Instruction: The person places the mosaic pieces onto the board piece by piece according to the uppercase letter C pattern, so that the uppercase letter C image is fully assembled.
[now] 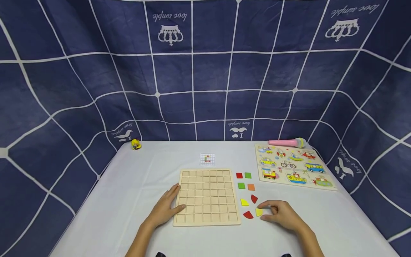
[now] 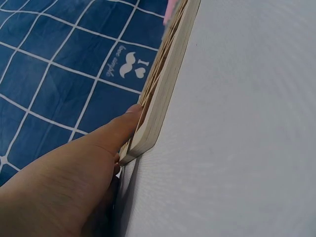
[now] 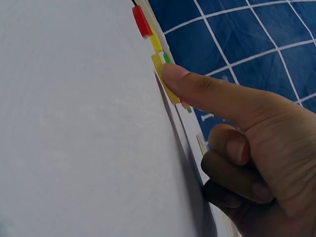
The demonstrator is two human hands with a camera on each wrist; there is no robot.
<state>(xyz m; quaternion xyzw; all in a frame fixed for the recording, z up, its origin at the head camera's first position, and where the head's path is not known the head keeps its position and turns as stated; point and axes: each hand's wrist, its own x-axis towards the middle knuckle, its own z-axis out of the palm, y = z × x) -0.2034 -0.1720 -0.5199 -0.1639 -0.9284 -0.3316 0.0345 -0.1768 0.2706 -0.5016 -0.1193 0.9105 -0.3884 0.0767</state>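
Observation:
A square wooden grid board lies on the table. My left hand rests on its left edge, the thumb over the near-left cells and the other fingers along the side. In the left wrist view the thumb lies on the board's rim. My right hand pinches a yellow tile between thumb and index finger, right of the board. Beside it lie a red quarter-circle tile, another red one and a yellow quarter-circle tile. The right wrist view shows the thumb against the yellow tile.
Square tiles in red, green and orange lie right of the board. A pattern card is behind it. A vehicle puzzle and pink toy microphone lie back right; a yellow figurine stands back left.

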